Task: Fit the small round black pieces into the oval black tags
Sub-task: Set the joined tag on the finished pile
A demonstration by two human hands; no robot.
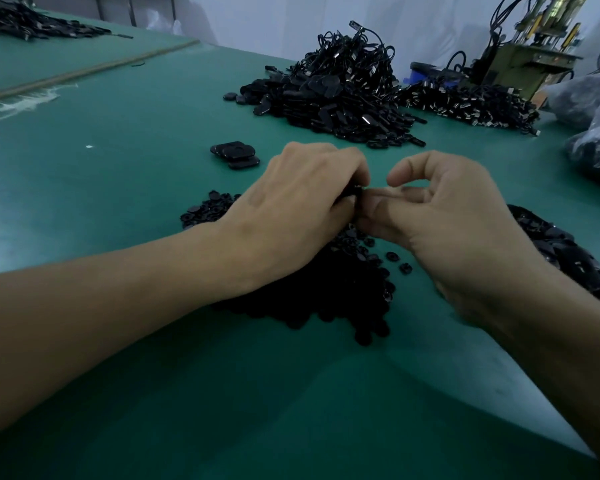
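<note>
Small black plastic piece (356, 193) (type unclear) is gripped by curled fingers of left hand (302, 199); its right end is pinched by right hand (454, 223).

two hands (302, 202) (458, 216); five black heaps (333, 102); one machine (527, 53)

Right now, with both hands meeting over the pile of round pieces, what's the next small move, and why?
Probably press inward with the right hand while the left hand steadies the black part it grips. Both hands meet at that part, above the pile of round pieces, so nothing needs fetching. Whether anything is seated yet is hidden by the fingers.
</note>
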